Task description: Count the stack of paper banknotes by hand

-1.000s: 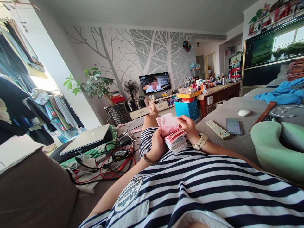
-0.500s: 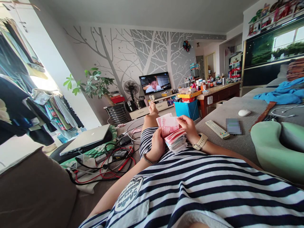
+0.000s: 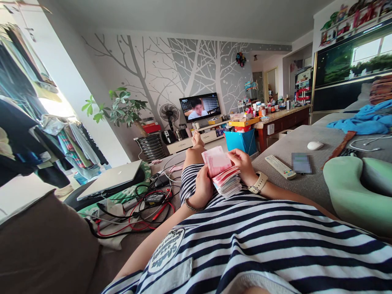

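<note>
A thick folded wad of banknotes [image 3: 227,183], pink on top with paler and bluish edges below, rests over my lap. My left hand [image 3: 203,184] is closed around its left side, the thumb pressing on the notes. Above the fold, pink banknotes [image 3: 217,160] stand up flat and fanned a little. At their right edge, the thumb and forefinger of my right hand [image 3: 244,165] are bent together against the paper. The fingers behind the wad are hidden.
To my left lie a silver laptop [image 3: 112,179] and tangled cables [image 3: 147,208]. On the grey sofa at right are a remote control [image 3: 280,166], a white mouse [image 3: 315,145] and a green neck pillow [image 3: 352,192]. A television [image 3: 200,107] is on ahead.
The upper pink note, bent over at its right side before, now stands flatter and more upright. My right fingertips have shifted slightly at its edge; my left hand keeps its place.
</note>
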A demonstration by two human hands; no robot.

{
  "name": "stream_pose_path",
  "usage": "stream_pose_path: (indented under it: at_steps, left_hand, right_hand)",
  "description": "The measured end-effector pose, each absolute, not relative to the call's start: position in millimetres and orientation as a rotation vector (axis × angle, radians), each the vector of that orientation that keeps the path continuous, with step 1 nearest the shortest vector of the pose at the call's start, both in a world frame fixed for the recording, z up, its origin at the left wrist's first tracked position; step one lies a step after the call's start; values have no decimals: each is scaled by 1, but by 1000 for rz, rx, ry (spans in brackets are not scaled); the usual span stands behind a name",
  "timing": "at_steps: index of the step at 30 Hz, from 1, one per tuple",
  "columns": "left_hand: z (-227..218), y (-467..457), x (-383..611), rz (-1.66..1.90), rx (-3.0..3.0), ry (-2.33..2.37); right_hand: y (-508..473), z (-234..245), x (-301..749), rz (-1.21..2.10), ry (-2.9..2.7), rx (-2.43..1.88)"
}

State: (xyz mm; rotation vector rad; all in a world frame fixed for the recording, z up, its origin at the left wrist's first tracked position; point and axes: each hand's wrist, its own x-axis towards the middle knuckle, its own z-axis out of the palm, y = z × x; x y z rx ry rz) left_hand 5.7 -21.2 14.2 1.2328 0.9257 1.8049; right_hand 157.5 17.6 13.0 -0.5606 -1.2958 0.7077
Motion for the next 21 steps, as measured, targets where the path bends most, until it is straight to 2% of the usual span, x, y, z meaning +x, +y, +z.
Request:
stream_pose_path:
  at_steps: [3,10,21]
  left_hand:
    - [9,-11,5,1848,1161,926]
    - [5,-6,4,1698,1072,708]
    - [6,-8,4,1665,1105,663]
  right_hand:
    - [16,13,158,755,-1330,-546]
    - [22,10,155,789,-1287,-524]
    - [25,9,158,690,-1342,-586]
